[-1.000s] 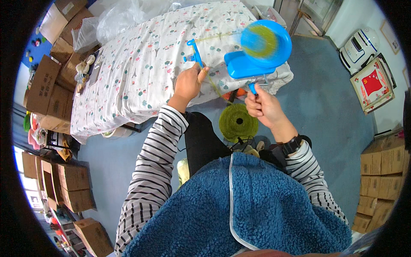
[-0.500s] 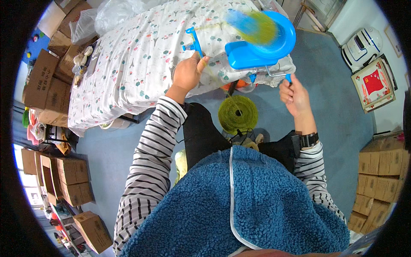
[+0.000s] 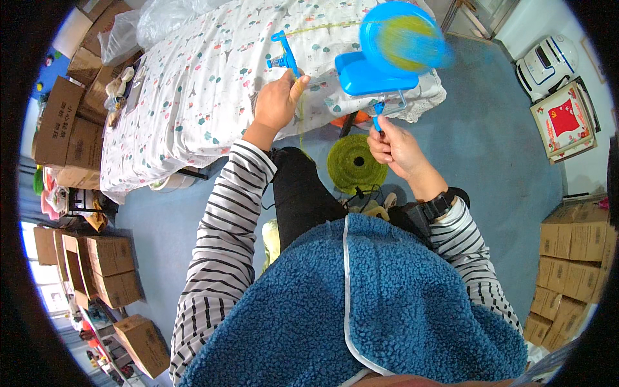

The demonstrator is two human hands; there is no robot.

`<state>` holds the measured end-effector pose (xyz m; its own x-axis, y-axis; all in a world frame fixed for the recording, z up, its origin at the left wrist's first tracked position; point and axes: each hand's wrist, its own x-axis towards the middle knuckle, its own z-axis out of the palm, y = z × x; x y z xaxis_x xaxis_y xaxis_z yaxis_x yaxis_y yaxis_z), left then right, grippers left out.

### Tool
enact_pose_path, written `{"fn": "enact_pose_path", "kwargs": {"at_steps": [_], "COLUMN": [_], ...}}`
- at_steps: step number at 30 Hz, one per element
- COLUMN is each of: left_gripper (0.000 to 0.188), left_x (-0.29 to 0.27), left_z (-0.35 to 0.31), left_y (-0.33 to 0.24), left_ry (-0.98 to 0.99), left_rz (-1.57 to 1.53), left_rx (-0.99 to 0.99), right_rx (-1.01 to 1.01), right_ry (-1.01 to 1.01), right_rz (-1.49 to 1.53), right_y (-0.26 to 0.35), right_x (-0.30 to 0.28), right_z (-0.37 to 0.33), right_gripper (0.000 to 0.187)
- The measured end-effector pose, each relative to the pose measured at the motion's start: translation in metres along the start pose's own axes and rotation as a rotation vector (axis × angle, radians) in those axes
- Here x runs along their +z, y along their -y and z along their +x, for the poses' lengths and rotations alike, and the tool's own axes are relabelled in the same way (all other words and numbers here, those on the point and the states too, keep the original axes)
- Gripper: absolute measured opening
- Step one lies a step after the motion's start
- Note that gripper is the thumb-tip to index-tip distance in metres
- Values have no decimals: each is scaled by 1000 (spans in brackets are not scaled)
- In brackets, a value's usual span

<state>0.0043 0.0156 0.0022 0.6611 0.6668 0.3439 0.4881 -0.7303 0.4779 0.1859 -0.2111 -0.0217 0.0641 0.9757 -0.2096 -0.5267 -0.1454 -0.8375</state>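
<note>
We see the right hand (image 3: 394,143) pinched shut around the small blue crank handle (image 3: 378,120) under the blue yarn winder (image 3: 377,68), which is clamped at the edge of the table with the patterned cloth (image 3: 193,84). The left hand (image 3: 277,103) is loosely curled by the blue yarn guide (image 3: 285,55), fingers closed on the thin green strand (image 3: 322,27) that runs up from the green yarn cone (image 3: 356,163) on the floor. The ball on the winder (image 3: 405,40) is a spinning blur of green.

We judge 2 risks. If the left fingers grip too hard, the strand could snap or burn the skin; if they slacken, the yarn may jump off the guide and wind loosely or tangle under the spindle. Fast cranking could also shake the clamp loose (we cannot see how firmly it bites).

Compared with 0.5 s ago, the right hand has come back in from the side to under the winder, and the left has slid slightly lower.
</note>
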Motion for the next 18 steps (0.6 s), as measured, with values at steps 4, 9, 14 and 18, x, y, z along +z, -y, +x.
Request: {"fn": "enact_pose_path", "kwargs": {"at_steps": [4,9,14,18], "left_gripper": [55,56,56,56], "left_x": [-1,1,2,2], "left_z": [0,1,1,0], "left_y": [0,1,4,3], "left_ry": [10,10,-11,-28], "left_rz": [12,39,0,3], "left_rx": [-13,-21,18,11], "right_rx": [24,-93,-260,-196], "right_ry": [-174,-272,-179,-41], "right_rz": [-57,100,120,184], "right_y": [-10,25,63,66], "right_x": [-41,-69,-38,-3], "right_z": [-9,-29,-40,-25], "right_gripper": [43,40,40,42]}}
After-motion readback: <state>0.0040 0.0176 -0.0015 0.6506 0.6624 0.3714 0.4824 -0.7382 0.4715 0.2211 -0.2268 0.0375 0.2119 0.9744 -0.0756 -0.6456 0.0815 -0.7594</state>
